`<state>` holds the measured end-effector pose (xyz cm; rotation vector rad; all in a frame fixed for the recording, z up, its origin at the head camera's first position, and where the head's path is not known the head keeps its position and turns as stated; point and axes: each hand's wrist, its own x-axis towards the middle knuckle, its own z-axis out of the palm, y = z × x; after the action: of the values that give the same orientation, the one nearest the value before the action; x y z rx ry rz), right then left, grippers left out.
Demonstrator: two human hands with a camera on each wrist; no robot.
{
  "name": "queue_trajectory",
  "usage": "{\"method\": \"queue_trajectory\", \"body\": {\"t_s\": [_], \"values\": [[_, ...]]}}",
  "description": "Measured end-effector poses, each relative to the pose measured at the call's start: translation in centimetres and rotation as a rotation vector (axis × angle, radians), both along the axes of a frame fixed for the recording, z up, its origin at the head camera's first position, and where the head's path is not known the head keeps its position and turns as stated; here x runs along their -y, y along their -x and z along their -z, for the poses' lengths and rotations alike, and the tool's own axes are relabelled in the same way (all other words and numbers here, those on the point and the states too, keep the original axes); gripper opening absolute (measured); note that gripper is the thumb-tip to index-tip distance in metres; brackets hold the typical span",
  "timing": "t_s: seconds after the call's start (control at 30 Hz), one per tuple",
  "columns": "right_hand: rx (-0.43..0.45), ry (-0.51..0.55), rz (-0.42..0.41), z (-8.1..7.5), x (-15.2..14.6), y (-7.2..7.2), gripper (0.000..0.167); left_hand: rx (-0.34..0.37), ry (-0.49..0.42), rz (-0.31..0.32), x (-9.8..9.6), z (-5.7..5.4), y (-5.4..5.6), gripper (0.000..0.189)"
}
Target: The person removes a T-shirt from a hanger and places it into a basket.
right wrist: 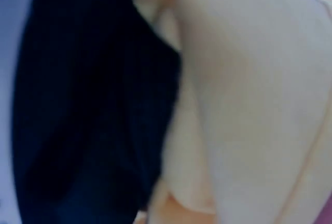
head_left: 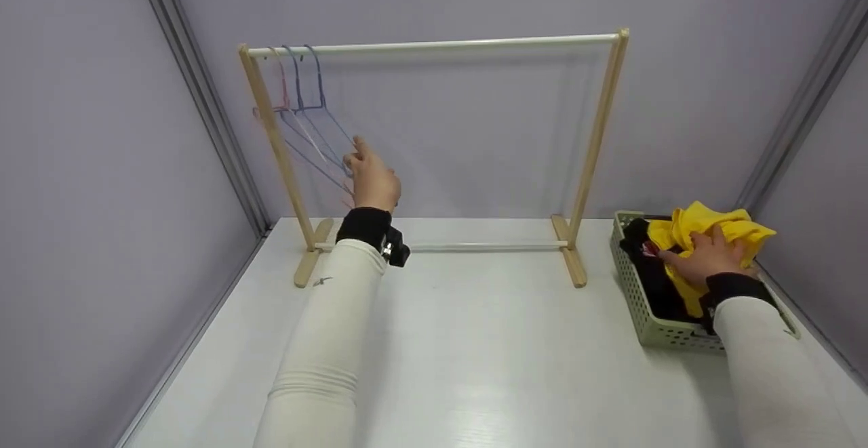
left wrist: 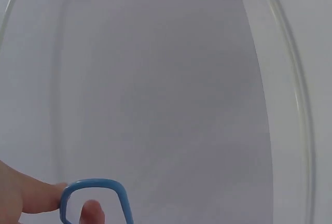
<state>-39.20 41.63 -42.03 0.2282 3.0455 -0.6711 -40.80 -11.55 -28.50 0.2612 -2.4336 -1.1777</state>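
My left hand (head_left: 374, 180) is at the lower end of a blue hanger (head_left: 339, 126) on the left of the rack. In the left wrist view, the thumb touches the blue hanger's rounded end (left wrist: 96, 183), and a fingertip shows inside its loop. On the right, my right hand (head_left: 712, 261) rests on a yellow garment (head_left: 712, 224) in a green basket (head_left: 634, 282), thumb spread away from the fingers. Black cloth (head_left: 654, 285) lies beside the yellow one. The right wrist view is filled by pale-looking fabric (right wrist: 254, 99) and dark fabric (right wrist: 93, 99).
A rack with wooden legs (head_left: 597, 136) and a white top rod (head_left: 441, 45) stands at the back of the white table (head_left: 468, 339). Another blue hanger (head_left: 296, 78) and a pink hanger (head_left: 283, 85) hang at its left end. Grey walls (head_left: 88, 163) enclose the table.
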Motion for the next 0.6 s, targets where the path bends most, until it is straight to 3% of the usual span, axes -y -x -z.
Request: {"method": "queue_trajectory", "body": {"t_s": [0.17,0.27,0.4,0.6], "values": [[0.134,0.014,-0.093,-0.3,0.2,-0.2,0.114,-0.009,0.267,-0.071,-0.2,0.5,0.0,0.073],[0.218,0.001,-0.153,-0.5,0.3,-0.4,0.111,-0.011,0.372,-0.113,-0.2,0.9,0.0,0.07],[0.252,-0.027,-0.206,-0.8,0.5,-0.7,0.106,-0.035,0.383,-0.134,0.0,1.4,0.1,0.068],[0.261,-0.002,-0.171,-1.2,0.5,-0.7,0.108,-0.053,0.386,-0.138,0.3,1.8,0.3,0.064]]}}
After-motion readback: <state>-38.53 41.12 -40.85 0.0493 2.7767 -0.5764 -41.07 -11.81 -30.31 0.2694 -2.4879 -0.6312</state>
